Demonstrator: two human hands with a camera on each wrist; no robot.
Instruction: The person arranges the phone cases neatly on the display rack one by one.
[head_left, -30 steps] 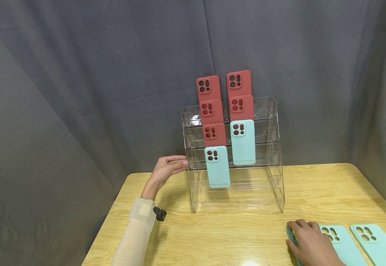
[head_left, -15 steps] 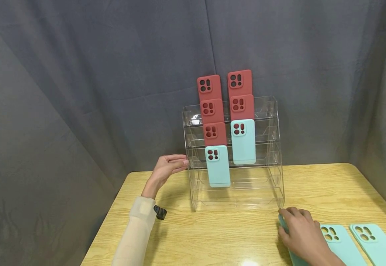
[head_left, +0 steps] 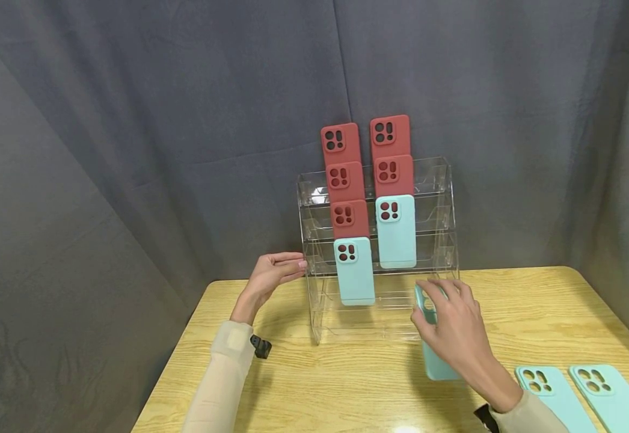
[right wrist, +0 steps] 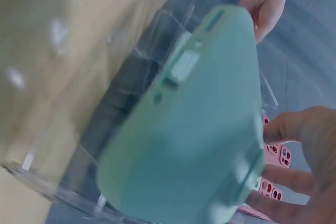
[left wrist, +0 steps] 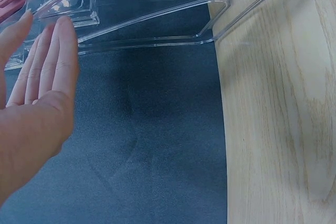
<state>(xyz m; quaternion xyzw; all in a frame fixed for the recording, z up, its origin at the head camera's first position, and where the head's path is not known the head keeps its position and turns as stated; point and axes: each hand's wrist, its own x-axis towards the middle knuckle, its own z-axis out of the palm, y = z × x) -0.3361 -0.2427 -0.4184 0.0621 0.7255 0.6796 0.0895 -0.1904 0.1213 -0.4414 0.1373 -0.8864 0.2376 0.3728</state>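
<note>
Near the front right of the clear tiered display rack (head_left: 385,328), my right hand (head_left: 457,328) holds a mint-green phone case (head_left: 438,361) by its camera-hole end. Up close in the right wrist view, the held phone case (right wrist: 194,124) shows its smooth inner side and side cutouts, with fingertips at one edge. My left hand (head_left: 276,273) touches the rack's left side, fingers straight in the left wrist view. Red phone cases (head_left: 349,219) stand in the upper tiers in two columns. Below them are two mint ones, a left case (head_left: 356,282) and a right case (head_left: 397,240).
More mint phone cases lie on the wooden table (head_left: 368,385) at the front right: one stack (head_left: 558,397) and another beside it (head_left: 617,400). Grey curtains (head_left: 211,120) hang behind the table and along its sides.
My right hand has lifted a mint phone case off the front-right table and carried it up and left to the rack's front. My left hand stays at the rack's side.
</note>
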